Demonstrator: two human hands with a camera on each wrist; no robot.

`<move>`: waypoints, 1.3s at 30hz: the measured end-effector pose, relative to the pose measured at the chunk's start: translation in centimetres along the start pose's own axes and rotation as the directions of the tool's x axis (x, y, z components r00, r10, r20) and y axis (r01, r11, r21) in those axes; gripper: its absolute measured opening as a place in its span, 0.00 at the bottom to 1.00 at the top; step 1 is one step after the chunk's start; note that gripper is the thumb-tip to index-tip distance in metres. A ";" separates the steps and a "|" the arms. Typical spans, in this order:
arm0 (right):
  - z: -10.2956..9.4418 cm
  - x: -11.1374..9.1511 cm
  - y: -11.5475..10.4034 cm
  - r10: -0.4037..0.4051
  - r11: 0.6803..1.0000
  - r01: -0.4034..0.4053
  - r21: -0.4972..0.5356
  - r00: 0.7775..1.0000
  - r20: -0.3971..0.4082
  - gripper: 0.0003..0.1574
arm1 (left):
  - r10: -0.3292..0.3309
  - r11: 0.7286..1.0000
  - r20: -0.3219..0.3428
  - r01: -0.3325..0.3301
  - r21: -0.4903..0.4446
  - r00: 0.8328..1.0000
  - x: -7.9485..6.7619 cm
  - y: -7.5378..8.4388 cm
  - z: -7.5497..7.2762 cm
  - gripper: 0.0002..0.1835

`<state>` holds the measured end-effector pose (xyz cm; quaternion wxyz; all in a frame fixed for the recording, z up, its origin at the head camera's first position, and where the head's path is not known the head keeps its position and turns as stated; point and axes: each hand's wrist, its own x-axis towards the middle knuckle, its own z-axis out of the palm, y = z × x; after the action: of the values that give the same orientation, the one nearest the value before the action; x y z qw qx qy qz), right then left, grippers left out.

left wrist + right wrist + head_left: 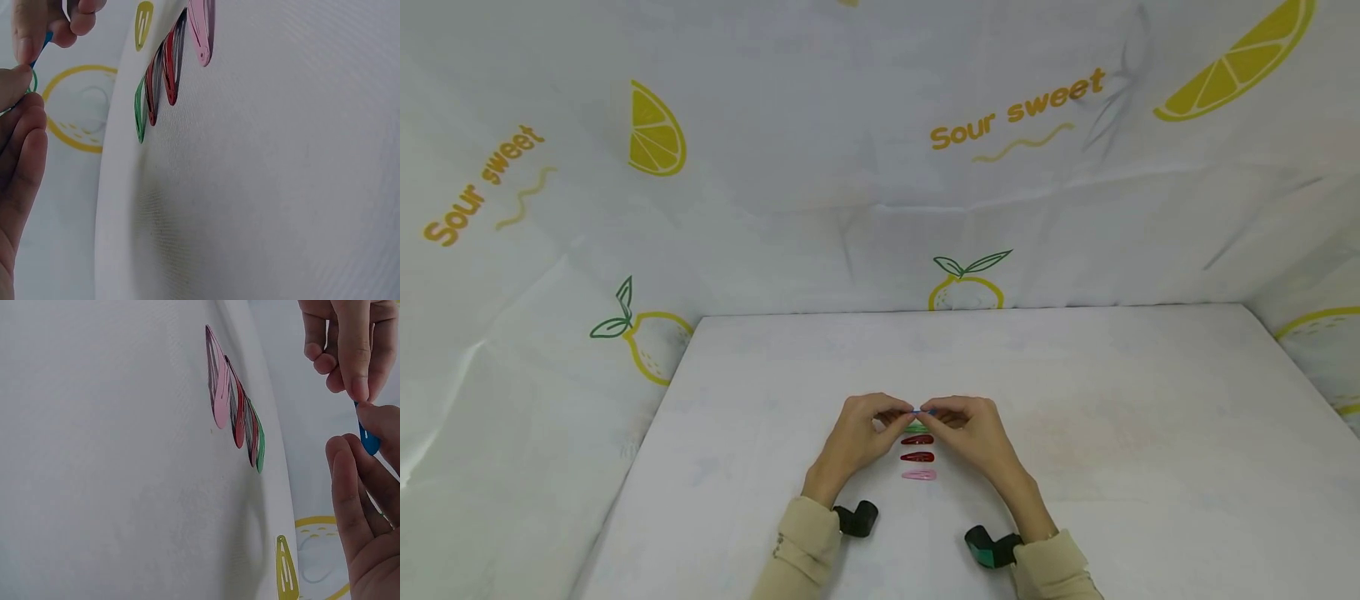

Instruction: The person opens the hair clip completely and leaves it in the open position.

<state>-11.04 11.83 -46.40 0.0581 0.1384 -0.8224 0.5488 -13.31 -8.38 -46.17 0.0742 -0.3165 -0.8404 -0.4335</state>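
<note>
A blue snap hair clip is held level between my two hands. My left hand pinches one end between thumb and forefinger. The other end is pinched by my right hand, thumb and fingertips almost meeting those of the left. Directly below the hands, a column of clips lies on the white table: a green hair clip, a dark red hair clip, a second red hair clip and a pink hair clip. A yellow hair clip shows in both wrist views; the hands hide it in the head view.
The white table extends to both sides of the hands. A white cloth printed with lemons hangs behind it and along the sides. Black devices are strapped at both wrists, beside beige sleeves.
</note>
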 end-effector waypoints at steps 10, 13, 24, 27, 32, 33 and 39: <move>-0.1 -0.4 0.2 -0.049 0.999 0.049 -0.011 0.998 -0.036 0.05 | 0.044 0.999 -0.031 -0.043 0.018 0.999 -0.3 0.2 0.4 0.05; -0.1 -0.5 0.3 -0.065 0.998 0.065 -0.018 0.997 -0.046 0.04 | 0.054 0.998 -0.041 -0.053 0.029 0.998 -0.4 0.2 0.6 0.05; 0.1 -0.7 0.5 -0.165 0.986 0.161 -0.048 0.982 -0.094 0.06 | 0.108 0.991 -0.105 -0.100 0.085 0.989 -0.4 0.5 0.9 0.04; 0.1 -0.7 0.6 -0.180 0.983 0.175 -0.057 0.978 -0.102 0.07 | 0.108 0.991 -0.115 -0.098 0.087 0.987 -0.4 0.6 1.0 0.04; 0.1 -0.8 0.6 -0.181 0.983 0.176 -0.054 0.978 -0.108 0.07 | 0.119 0.990 -0.134 -0.106 0.097 0.984 -0.4 0.6 1.2 0.04; 0.1 -0.8 0.6 -0.179 0.983 0.175 -0.051 0.978 -0.110 0.07 | 0.121 0.989 -0.138 -0.108 0.099 0.983 -0.4 0.6 1.2 0.04; 0.1 -0.8 0.7 -0.191 0.981 0.185 -0.059 0.974 -0.119 0.07 | 0.138 0.987 -0.152 -0.122 0.108 0.979 -0.5 0.6 1.4 0.04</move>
<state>-10.48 12.11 -47.27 0.1643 0.1798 -0.8132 0.5286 -12.38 -7.29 -46.77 0.1846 -0.3313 -0.8297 -0.4096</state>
